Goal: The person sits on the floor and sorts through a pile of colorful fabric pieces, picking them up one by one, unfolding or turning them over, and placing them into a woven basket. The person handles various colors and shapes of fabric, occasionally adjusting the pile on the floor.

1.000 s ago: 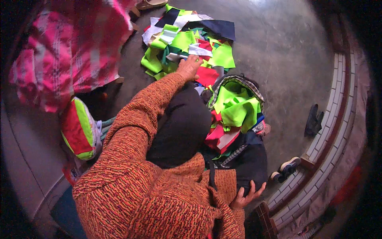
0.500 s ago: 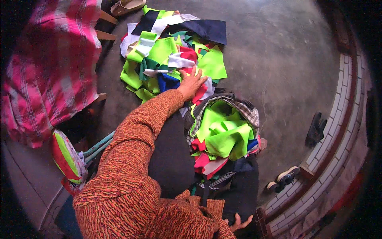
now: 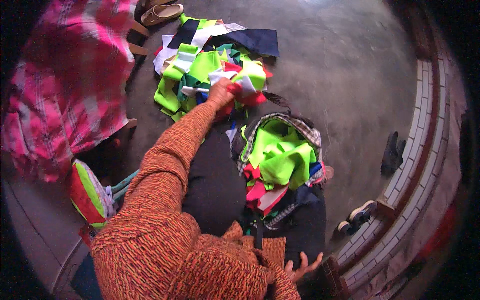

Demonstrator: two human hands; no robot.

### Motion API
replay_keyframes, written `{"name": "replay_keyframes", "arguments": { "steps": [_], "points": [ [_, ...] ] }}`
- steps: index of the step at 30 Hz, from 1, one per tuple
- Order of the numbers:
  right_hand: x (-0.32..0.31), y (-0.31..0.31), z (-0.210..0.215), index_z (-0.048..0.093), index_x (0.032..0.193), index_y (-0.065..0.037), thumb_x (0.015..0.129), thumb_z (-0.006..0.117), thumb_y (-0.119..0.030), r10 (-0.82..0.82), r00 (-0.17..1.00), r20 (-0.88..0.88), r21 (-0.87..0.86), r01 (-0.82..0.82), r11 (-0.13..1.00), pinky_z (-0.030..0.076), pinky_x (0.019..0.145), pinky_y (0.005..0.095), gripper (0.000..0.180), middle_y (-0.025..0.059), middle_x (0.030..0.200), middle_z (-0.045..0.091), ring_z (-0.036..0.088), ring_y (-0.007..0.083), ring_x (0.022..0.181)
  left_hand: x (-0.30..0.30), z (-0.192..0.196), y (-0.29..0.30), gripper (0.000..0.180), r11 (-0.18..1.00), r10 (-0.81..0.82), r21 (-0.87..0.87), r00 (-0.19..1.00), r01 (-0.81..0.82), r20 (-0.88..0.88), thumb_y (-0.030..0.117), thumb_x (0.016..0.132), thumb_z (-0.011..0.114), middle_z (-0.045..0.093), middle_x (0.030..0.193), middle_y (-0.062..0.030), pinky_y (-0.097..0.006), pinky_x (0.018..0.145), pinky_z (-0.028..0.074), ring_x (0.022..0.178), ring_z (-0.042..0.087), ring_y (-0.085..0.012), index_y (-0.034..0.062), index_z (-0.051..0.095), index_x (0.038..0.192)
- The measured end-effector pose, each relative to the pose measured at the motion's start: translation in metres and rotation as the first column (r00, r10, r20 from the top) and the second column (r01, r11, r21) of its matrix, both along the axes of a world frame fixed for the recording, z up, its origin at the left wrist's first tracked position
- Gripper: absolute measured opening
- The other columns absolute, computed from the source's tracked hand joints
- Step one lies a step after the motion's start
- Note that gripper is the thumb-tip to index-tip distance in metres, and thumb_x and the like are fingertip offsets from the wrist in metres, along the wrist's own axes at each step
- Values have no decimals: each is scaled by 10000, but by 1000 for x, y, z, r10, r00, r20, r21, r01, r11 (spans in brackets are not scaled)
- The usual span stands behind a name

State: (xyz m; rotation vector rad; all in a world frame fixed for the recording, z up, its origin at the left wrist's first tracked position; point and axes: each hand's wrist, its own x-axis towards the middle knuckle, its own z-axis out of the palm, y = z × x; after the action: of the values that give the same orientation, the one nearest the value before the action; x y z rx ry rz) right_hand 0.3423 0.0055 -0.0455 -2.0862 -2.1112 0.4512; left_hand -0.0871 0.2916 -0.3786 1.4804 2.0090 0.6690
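Observation:
My left hand (image 3: pixel 220 94) reaches out to a heap of fabric scraps (image 3: pixel 207 62) on the floor and grips several red, white and lime pieces (image 3: pixel 246 86) at its near right side. Lime, white, green, red, navy and blue cloth makes up the heap. Between my legs stands a checked cloth bag (image 3: pixel 311 134), its mouth wide and stuffed with lime scraps (image 3: pixel 282 160). Pink, red and white pieces spill over its near edge. My right hand (image 3: pixel 303 267) lies beside my right thigh, fingers spread, holding nothing.
A pink plaid cloth (image 3: pixel 75 85) drapes over wooden-legged furniture at the left, with a beige clog (image 3: pixel 162 14) beyond it. A red and lime bundle (image 3: pixel 90 192) sits below. On the right are dark shoes (image 3: pixel 357 217), a black item (image 3: pixel 393 154) and a white-brick ledge (image 3: pixel 417 130).
My left hand has closed on scraps it was resting on and lifted them from the heap, moving slightly left and away. The right hand's fingers have spread further.

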Motion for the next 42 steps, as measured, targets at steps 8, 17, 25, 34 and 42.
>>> {"name": "replay_keyframes", "arguments": {
  "steps": [8,17,25,34,42],
  "points": [
    [-7,-8,-5,558,1061,-49,777,503,-253,9,992,-129,124,7,992,180,1037,481,354,221,1385,231,235,377,1272,-62,128,-33,354,892,298,-40,520,-449,801,-32,624,666,650,867,-36,-304,717,500,756,607,-139,53,619,965],
    [-9,-21,-8,560,1083,-76,767,516,-239,45,988,-150,235,-9,972,178,1040,458,358,168,1389,257,234,342,1275,-89,241,-50,324,809,12,204,363,-551,932,32,665,696,637,888,-23,-295,711,492,777,595,-137,73,615,977],
    [-13,-28,-13,557,1097,-95,749,547,-230,80,976,-201,264,-25,964,179,1036,460,374,144,1394,259,217,344,1275,-75,378,-90,369,832,-464,468,88,-297,881,210,760,581,608,925,-79,-317,702,491,796,591,-181,39,551,1085],
    [-17,-22,-21,574,1065,-129,658,647,-241,123,977,-172,311,-65,948,213,1021,482,429,125,1366,306,234,359,1260,-54,388,-119,515,852,-484,448,-85,-271,871,283,781,546,590,1021,-126,-343,780,490,916,579,-233,19,444,1212],
    [-39,27,9,366,1302,-113,631,722,-455,264,851,-454,382,-82,921,326,954,465,833,122,1311,379,385,327,1180,28,495,-195,456,898,-391,300,-272,-322,879,228,750,586,592,997,-105,-337,791,485,907,579,-223,47,475,1154]
  ]
}}
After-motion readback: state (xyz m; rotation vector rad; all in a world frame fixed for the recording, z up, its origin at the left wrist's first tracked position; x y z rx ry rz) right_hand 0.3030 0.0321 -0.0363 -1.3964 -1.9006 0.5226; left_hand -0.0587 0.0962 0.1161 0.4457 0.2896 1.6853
